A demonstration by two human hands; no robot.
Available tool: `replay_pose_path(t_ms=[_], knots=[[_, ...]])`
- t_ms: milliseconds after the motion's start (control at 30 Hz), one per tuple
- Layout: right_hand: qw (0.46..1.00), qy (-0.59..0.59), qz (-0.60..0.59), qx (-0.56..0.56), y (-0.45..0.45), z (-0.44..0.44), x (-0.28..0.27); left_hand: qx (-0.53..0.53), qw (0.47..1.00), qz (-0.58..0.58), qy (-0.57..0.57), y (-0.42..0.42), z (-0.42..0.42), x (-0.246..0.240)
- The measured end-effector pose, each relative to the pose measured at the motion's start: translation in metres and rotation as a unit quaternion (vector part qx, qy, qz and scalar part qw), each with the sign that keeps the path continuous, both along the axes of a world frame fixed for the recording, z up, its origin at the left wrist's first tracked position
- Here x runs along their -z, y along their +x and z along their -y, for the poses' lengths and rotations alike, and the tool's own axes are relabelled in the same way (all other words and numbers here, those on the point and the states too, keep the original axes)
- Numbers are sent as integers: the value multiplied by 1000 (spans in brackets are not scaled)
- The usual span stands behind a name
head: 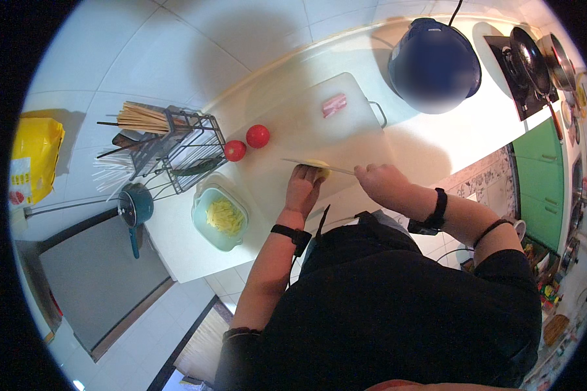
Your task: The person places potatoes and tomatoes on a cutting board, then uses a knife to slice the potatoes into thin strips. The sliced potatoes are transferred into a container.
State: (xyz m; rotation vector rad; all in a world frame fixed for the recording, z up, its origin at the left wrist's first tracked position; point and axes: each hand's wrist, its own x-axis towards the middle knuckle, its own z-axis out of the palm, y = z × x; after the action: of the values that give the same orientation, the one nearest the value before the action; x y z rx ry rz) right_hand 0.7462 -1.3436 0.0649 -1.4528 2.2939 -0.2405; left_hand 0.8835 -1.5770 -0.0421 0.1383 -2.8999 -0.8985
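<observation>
My right hand (pixel 379 183) grips the handle of a kitchen knife (pixel 298 161), whose blade points left across a pale yellow piece of food (pixel 324 171). My left hand (pixel 303 188) presses on that piece, fingers bent beside the blade; it partly hides the piece. Both lie over a translucent cutting board (pixel 362 88) with a metal handle. Farther back on the board is a chunk of pink, streaked raw meat (pixel 334 105). Two tomatoes, one (pixel 258 136) behind the other (pixel 235 150), sit to the left. A light green plastic basket (pixel 199 222) holds yellow shreds (pixel 225 216).
A wire rack (pixel 195 122) with chopsticks and a cucumber (pixel 195 167) stands left. Near it are a small teal pot (pixel 136 205) and a yellow bag (pixel 39 156). A dark blue object (pixel 433 63) stands back right, before a black wok (pixel 528 58).
</observation>
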Motion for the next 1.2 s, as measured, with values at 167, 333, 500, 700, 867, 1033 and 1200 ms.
replay_pose_path(t_ms=[167,333,500,700,867,1033,1200], knots=[[999,-19,24,10,7,25,32,-8,1000,-24,4,-2,-1,1],[999,-3,33,26,8,45,68,-7,1000,0,10,0,0,0],[998,-25,37,35,4,46,65,-10,999,-34,18,-2,-1,0],[999,6,32,31,-6,19,7,-15,998,-47,49,-5,-2,1],[1000,7,10,7,-14,5,-17,-15,996,-73,41,-5,-3,-2],[1000,-12,18,2,-13,5,-14,-17,997,-64,49,-3,-2,-4],[999,18,45,13,-12,19,1,-26,997,-57,34,-2,-4,-1]])
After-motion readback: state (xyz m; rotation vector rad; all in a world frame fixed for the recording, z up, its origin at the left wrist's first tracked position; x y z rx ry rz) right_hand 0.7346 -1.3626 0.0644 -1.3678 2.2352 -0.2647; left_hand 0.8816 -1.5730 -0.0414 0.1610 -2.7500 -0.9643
